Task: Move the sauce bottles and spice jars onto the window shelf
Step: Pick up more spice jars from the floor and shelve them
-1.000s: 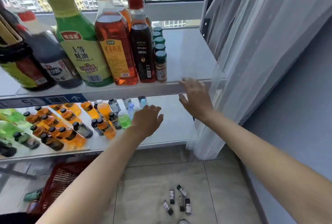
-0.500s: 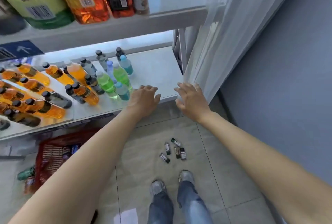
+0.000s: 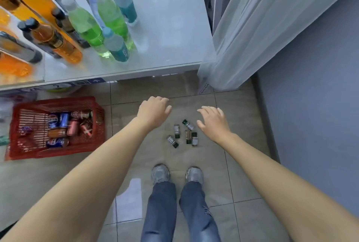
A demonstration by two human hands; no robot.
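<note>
Several small spice jars (image 3: 183, 133) with dark green caps lie scattered on the tiled floor in front of my feet. My left hand (image 3: 154, 112) hovers above and left of them, fingers loosely curled, holding nothing. My right hand (image 3: 212, 122) hovers just right of the jars, fingers spread and relaxed, also holding nothing. The window shelf with the sauce bottles is out of view above.
A low white shelf (image 3: 169, 33) at the top carries orange, green and blue drink bottles (image 3: 87, 26). A red plastic crate (image 3: 21, 145) holding drink cans sits on the floor at left. A white curtain (image 3: 262, 28) and a grey wall (image 3: 310, 105) close off the right.
The view has tilted down from the upper shelf to the floor. Both hands dropped from the shelf edge to just above the jars on the tiles.
</note>
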